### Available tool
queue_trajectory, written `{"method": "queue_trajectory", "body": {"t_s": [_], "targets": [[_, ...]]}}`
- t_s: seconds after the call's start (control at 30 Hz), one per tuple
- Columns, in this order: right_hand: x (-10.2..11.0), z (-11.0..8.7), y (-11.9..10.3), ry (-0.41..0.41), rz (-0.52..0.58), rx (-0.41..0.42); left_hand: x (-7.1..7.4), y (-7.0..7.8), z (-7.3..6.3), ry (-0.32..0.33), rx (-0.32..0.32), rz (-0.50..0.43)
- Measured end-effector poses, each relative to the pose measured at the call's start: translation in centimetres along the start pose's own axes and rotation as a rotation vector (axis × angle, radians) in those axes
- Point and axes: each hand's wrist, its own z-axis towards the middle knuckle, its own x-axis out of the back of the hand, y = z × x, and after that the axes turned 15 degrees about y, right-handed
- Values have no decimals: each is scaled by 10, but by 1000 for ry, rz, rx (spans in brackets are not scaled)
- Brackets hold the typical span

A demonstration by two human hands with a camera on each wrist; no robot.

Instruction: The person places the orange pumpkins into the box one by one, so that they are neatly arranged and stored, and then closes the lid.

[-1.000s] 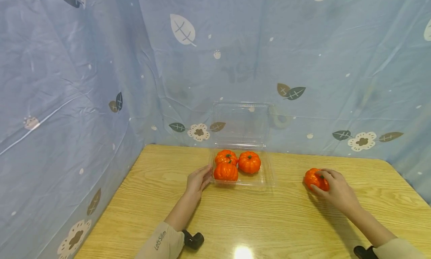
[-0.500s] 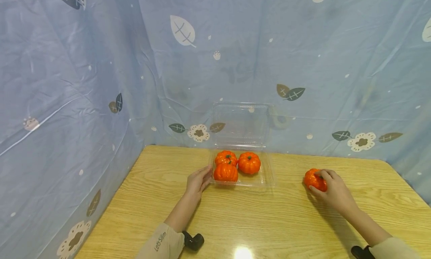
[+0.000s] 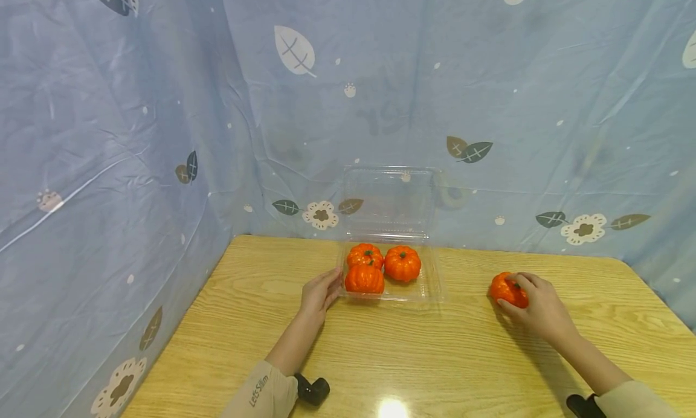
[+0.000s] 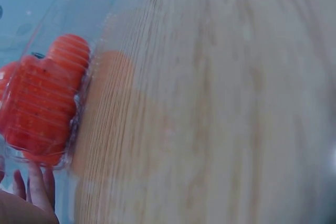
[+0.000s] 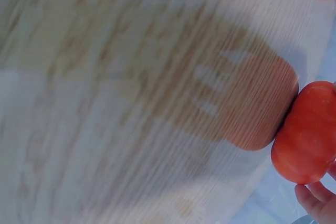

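Observation:
In the head view, a clear plastic clamshell box (image 3: pixel 426 285) stands with its lid (image 3: pixel 388 200) raised at the back. Three small orange pumpkins (image 3: pixel 402 263) lie in it: two at the left, one behind the other, and one at the right. My left hand (image 3: pixel 319 292) touches the box's left side, its fingers (image 4: pixel 39 187) extended against the wall in the left wrist view. To the right, my right hand (image 3: pixel 541 306) holds another small pumpkin (image 3: pixel 502 290) between thumb and fingers. That pumpkin (image 5: pixel 307 132) rests on the table in the right wrist view.
The wooden table (image 3: pixel 435 351) ends at the back against a blue patterned curtain (image 3: pixel 516 104), which also hangs along the left. Dark wrist-worn devices (image 3: pixel 312 389) sit at both cuffs. A bright light reflection lies near the table's front.
My right hand has shifted slightly left and its fingers have come closer about the pumpkin, which has moved a touch left. The left hand and the box stay as they were.

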Motion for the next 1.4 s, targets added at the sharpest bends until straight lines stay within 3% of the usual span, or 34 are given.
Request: {"method": "queue_trajectory", "body": {"t_s": [0.5,1.4], "targets": [[3,1,-3,-79,-24,-64,0,1,-2,-2,9,14],[2,0,-1,-100,25,-123,1,3,-4,-28,10,5]]}}
